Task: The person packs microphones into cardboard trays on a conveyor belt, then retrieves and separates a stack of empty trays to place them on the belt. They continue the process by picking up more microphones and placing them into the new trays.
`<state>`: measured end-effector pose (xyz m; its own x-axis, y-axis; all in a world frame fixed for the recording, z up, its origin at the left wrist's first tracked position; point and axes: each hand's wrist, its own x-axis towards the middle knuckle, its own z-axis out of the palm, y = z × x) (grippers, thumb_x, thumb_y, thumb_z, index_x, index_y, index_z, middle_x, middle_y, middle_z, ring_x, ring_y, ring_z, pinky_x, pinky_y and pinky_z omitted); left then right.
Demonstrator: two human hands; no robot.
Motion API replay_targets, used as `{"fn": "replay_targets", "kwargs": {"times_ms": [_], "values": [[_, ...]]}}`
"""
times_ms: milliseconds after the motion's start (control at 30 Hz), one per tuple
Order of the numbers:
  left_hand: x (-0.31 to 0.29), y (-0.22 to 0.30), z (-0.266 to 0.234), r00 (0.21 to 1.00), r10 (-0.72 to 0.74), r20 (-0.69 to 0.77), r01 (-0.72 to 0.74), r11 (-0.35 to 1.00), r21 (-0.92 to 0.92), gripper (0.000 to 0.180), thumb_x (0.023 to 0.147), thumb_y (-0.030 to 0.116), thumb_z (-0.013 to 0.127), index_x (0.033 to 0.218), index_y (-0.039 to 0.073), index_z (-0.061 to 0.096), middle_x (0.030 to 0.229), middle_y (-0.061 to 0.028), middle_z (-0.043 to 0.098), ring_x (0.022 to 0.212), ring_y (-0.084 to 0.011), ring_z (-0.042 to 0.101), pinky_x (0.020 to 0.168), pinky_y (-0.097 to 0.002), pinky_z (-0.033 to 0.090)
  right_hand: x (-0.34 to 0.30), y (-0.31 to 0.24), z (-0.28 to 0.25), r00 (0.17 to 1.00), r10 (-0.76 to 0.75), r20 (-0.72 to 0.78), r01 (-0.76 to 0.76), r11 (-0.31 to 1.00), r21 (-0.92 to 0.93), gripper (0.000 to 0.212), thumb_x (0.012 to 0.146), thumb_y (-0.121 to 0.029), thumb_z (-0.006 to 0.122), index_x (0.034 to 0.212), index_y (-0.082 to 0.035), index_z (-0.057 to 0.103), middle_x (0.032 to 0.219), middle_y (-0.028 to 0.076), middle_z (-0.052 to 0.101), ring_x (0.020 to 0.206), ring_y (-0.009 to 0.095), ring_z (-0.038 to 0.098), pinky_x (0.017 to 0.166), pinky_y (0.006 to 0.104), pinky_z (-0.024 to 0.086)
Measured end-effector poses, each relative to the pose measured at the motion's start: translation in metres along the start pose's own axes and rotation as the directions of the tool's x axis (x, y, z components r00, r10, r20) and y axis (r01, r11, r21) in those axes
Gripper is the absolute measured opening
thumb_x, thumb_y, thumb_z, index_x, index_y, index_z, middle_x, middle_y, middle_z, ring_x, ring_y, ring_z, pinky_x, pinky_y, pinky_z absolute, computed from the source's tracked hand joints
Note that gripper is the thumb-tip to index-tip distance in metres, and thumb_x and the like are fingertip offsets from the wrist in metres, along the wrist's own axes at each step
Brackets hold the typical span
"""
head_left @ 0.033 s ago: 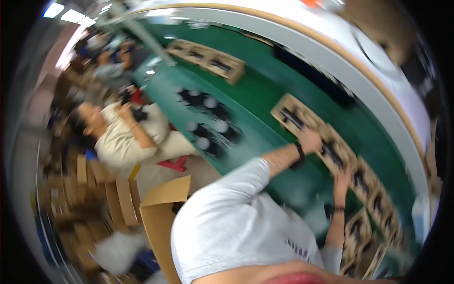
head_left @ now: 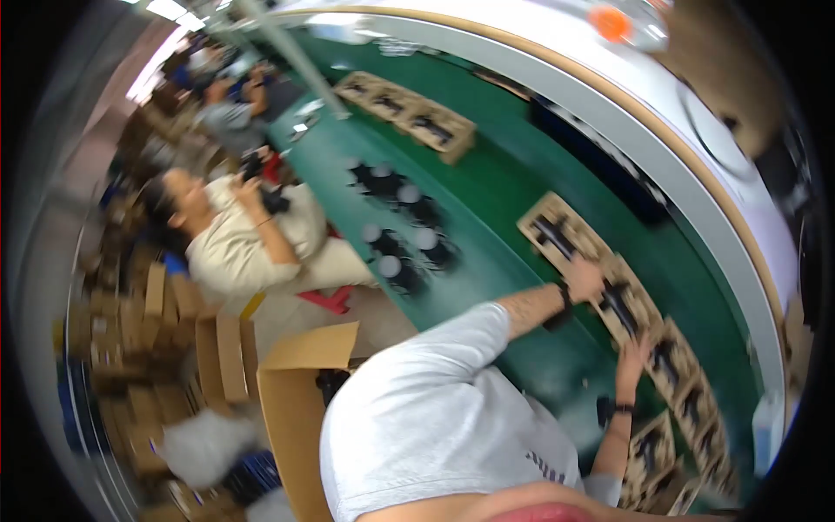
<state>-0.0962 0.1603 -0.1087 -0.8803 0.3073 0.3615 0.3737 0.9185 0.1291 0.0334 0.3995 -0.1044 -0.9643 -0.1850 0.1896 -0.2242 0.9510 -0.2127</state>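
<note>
While the left hand (head_left: 584, 278) and right hand (head_left: 633, 354), grip unclear, flank a brown tray (head_left: 643, 294), uneven pressure could dislodge its black device (head_left: 618, 306).

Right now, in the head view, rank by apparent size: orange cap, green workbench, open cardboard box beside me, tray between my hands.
Largest to smallest:
1. Green workbench
2. Open cardboard box
3. Tray between your left hand and right hand
4. Orange cap

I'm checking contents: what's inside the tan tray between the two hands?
A black elongated item lies in the tan tray. The left hand and right hand hide parts of the tray's rim; the surface beneath the item is covered. Blur hides finer detail.
</note>
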Motion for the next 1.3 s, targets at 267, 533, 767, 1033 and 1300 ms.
{"fn": "replay_targets", "kwargs": {"times_ms": [267, 533, 767, 1033, 1300], "values": [[-0.003, 0.004, 0.042, 0.933, 0.011, 0.360, 0.150, 0.896, -0.417, 0.015, 0.081, 0.016, 0.056, 0.089, 0.004, 0.053, 0.069, -0.0084, 0.041, 0.070, -0.0235, 0.038, 0.068, -0.0381, 0.027, -0.005, 0.002, -0.017, 0.997, 0.007, 0.071, -0.014, 0.996, 0.093, 0.018, 0.085, 0.002, 0.052, 0.102, 0.004, 0.054, 0.132, 0.021, 0.043, 0.133, 0.035, 0.026, 0.110, 0.0507, 0.023], [0.000, -0.011, -0.019, 0.929, 0.005, 0.369, 0.009, 0.999, -0.036, 0.008, 0.073, 0.012, 0.062, 0.075, 0.004, 0.062, 0.073, -0.0105, 0.049, 0.068, -0.0246, 0.052, 0.069, -0.0408, 0.033, 0.023, -0.036, -0.058, 0.979, 0.060, 0.193, -0.096, 0.978, 0.185, 0.042, 0.078, 0.006, 0.052, 0.119, -0.003, 0.052, 0.141, 0.015, 0.034, 0.136, 0.033, 0.020, 0.109, 0.0504, 0.024], [0.003, -0.053, -0.022, 0.953, -0.130, 0.274, 0.123, 0.991, 0.045, 0.015, 0.070, 0.010, 0.062, 0.080, 0.002, 0.053, 0.061, -0.0088, 0.055, 0.062, -0.0259, 0.058, 0.065, -0.0414, 0.037, -0.003, -0.035, -0.033, 0.922, 0.368, 0.122, -0.368, 0.732, 0.574, 0.051, 0.082, -0.001, 0.048, 0.133, -0.006, 0.043, 0.138, 0.016, 0.039, 0.123, 0.031, 0.040, 0.097, 0.0409, 0.038], [0.005, -0.069, -0.048, 0.850, -0.324, 0.415, 0.256, 0.943, 0.213, 0.045, 0.071, 0.020, 0.066, 0.104, -0.006, 0.051, 0.085, -0.0135, 0.065, 0.081, -0.0294, 0.063, 0.075, -0.0439, 0.041, -0.099, -0.053, -0.024, 0.929, 0.334, 0.159, -0.347, 0.638, 0.687, 0.044, 0.079, 0.001, 0.048, 0.123, -0.004, 0.051, 0.127, 0.014, 0.051, 0.114, 0.027, 0.049, 0.093, 0.0357, 0.038], [0.026, -0.045, -0.034, 0.740, -0.399, 0.541, 0.255, 0.911, 0.324, 0.056, 0.077, 0.026, 0.067, 0.115, -0.009, 0.044, 0.098, -0.0163, 0.062, 0.097, -0.0295, 0.057, 0.084, -0.0394, 0.042, -0.201, 0.050, -0.007, 0.804, 0.514, 0.301, -0.552, 0.455, 0.698, 0.036, 0.082, -0.003, 0.048, 0.117, -0.003, 0.055, 0.122, 0.012, 0.055, 0.113, 0.024, 0.050, 0.093, 0.0347, 0.038]]}}
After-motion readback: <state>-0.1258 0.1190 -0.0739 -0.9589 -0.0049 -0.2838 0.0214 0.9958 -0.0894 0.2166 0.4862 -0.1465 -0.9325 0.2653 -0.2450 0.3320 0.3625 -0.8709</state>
